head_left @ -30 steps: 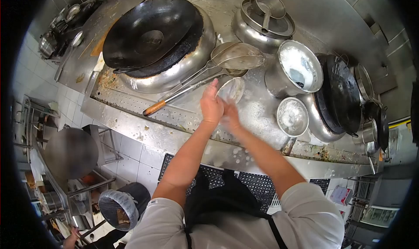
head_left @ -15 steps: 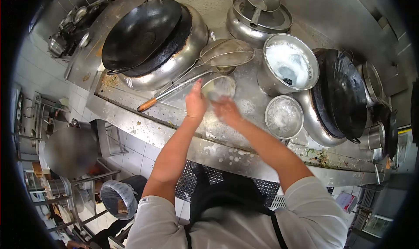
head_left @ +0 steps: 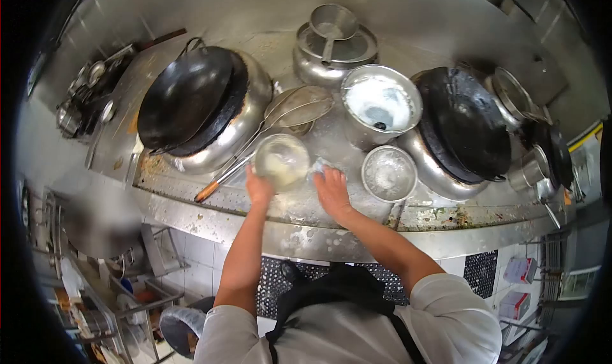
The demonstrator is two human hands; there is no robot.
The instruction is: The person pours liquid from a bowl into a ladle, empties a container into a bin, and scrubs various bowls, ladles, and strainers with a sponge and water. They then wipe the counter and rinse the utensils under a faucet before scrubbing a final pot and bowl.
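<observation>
A round metal bowl (head_left: 282,162) is at the front middle of the steel counter, its inside facing up at me. My left hand (head_left: 257,188) is closed on the bowl's left rim. To the right of the bowl, my right hand (head_left: 332,189) has its fingers pressed on a small whitish cloth or pad (head_left: 318,167), mostly hidden beneath them. A second metal bowl (head_left: 389,174) with suds in it stands right of that hand. Behind it is a tall metal pot (head_left: 381,102) filled with white foam, a dark object in it.
Black woks (head_left: 185,99) (head_left: 465,125) rest on steel rings at left and right. Wire strainers (head_left: 298,106) and a wooden-handled tool (head_left: 206,192) lie behind and left of the bowl. A saucepan (head_left: 334,22) sits on a lidded pot at the back.
My right hand has come out of the bowl to the counter on its right. The bowl now faces up more fully. The head view has shifted.
</observation>
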